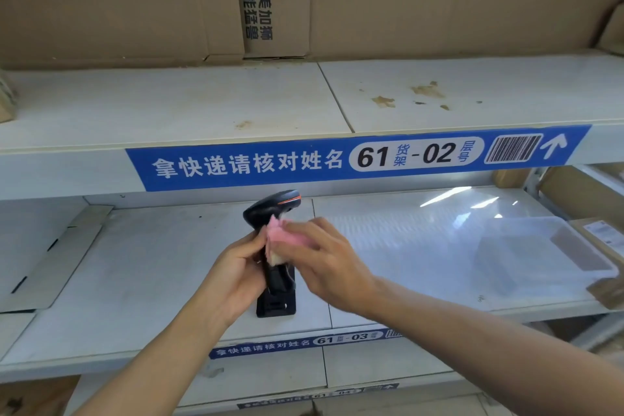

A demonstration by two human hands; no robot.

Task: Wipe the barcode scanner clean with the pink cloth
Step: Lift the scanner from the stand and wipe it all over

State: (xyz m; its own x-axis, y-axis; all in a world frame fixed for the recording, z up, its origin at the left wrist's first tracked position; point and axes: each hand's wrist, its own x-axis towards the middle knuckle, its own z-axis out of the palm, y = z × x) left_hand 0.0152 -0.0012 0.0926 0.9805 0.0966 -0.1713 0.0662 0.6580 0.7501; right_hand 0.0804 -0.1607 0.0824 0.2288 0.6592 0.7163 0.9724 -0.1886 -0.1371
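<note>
The barcode scanner (274, 213) stood upright near the front edge of the white shelf (162, 267). The left hand (236, 267) gripped its handle; the right hand (324, 257) pressed the pink cloth (287, 235) against it.

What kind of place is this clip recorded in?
Most likely a parcel pickup or storage room. White metal shelves carry blue numbered strip labels with printed barcodes, brown cardboard boxes are stacked above, and a black handheld barcode scanner is being wiped.
</note>
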